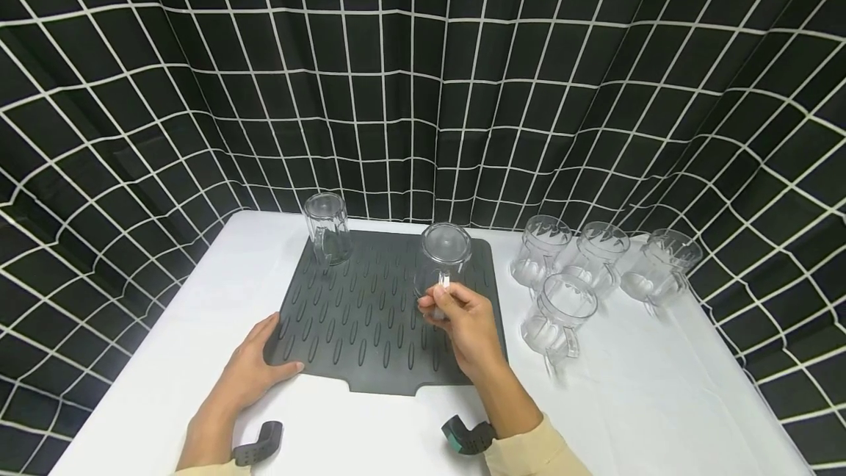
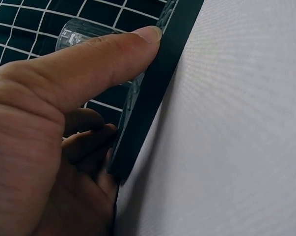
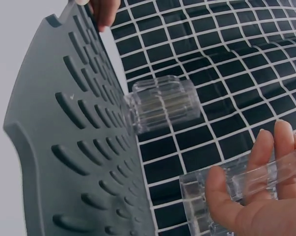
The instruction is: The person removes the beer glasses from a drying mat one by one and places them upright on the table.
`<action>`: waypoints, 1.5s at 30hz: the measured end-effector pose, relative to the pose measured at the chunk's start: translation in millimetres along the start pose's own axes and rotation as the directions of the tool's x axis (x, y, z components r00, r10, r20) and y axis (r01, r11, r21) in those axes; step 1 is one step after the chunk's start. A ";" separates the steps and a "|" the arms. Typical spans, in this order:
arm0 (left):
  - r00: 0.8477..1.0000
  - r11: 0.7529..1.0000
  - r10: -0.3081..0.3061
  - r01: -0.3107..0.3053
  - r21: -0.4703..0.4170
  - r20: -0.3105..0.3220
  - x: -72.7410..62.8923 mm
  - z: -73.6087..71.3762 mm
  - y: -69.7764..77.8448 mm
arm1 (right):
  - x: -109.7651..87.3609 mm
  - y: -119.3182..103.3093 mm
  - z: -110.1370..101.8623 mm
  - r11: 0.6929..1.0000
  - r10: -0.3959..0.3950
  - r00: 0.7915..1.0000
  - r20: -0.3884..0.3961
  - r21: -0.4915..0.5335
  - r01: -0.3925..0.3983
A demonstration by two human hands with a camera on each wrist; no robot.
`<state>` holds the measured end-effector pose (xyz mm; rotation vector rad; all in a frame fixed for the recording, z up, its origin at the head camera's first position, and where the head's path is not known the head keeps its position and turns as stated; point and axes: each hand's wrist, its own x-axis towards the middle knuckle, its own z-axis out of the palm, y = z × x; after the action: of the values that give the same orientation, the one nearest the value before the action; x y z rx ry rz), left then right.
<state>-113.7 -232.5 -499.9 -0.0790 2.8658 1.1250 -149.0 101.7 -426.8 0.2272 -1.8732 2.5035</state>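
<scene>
Over the right part of a dark grey ridged drying mat (image 1: 370, 314), my right hand (image 1: 471, 325) grips the handle of a clear glass mug (image 1: 444, 244), thumb and fingers closed about it. This mug is upside down, base uppermost. In the right wrist view, the fingers show through the held mug's glass (image 3: 197, 201). My left hand (image 1: 247, 366) is at the mat's front left corner, its thumb (image 2: 113, 54) along the front edge and the other fingers by the left side. Another clear mug (image 1: 328, 230) stands inverted at the mat's back left corner.
Right of the mat, several clear mugs stand upright on the white table (image 1: 661, 388): a front one (image 1: 558, 322), with a back left one (image 1: 538, 248), a middle one (image 1: 595, 259) and a far right one (image 1: 661, 267) behind. A black gridded curtain (image 1: 396, 94) surrounds the table's back and sides.
</scene>
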 end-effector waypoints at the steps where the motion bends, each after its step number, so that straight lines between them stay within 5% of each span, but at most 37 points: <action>1: 1.000 1.000 0.000 0.000 -0.002 0.000 0.2 -0.1 -0.1 | -2.2 -1.0 -1.5 1.000 -0.004 1.000 -0.002 0.001 0.004; 28: 0.999 0.999 0.031 -0.031 0.023 -0.018 0.0 2.4 -0.3 | -29.9 -8.9 -26.7 0.964 -0.222 0.970 -0.102 -0.171 0.202; 45: 1.000 0.998 0.014 -0.014 0.055 -0.015 -3.9 -3.9 14.8 | -31.0 -8.4 -34.3 0.959 -0.243 0.964 -0.110 -0.177 0.222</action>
<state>-111.0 -224.2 -486.7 -0.0651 2.9126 1.0517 -121.4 139.4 -431.9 0.2584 -1.8660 2.1466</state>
